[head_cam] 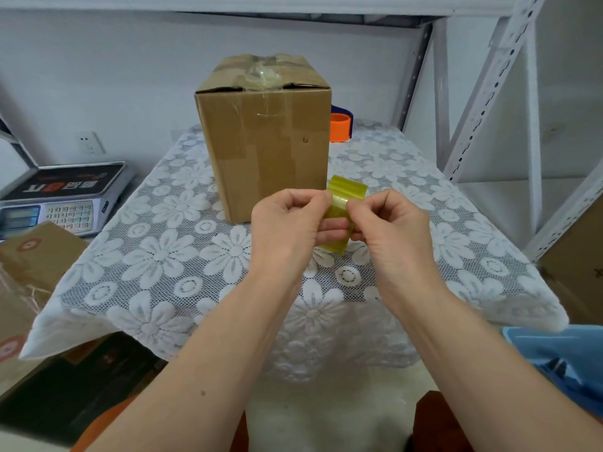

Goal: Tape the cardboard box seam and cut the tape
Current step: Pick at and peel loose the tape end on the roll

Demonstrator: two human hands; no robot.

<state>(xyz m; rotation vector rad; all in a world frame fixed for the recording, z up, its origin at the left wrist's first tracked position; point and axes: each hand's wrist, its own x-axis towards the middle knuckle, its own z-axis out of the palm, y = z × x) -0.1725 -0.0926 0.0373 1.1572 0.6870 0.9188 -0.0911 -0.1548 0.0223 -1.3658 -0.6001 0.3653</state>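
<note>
A brown cardboard box [264, 138] stands upright at the back of the table, its top flaps crossed by crumpled clear tape [262, 75]. In front of the box, above the tablecloth, both hands hold a yellowish roll of tape [346, 203]. My left hand [287, 223] grips the roll from the left with curled fingers. My right hand [388, 223] pinches the roll's outer face with thumb and fingertip. The roll's far edge shows above the fingers, its lower edge below them.
A white lace floral cloth covers the table [202, 243]. An orange and purple tape dispenser [341, 125] peeks from behind the box's right side. A weighing scale [62, 197] and more cartons [29, 265] sit at left. Metal shelving [483, 102] rises at right.
</note>
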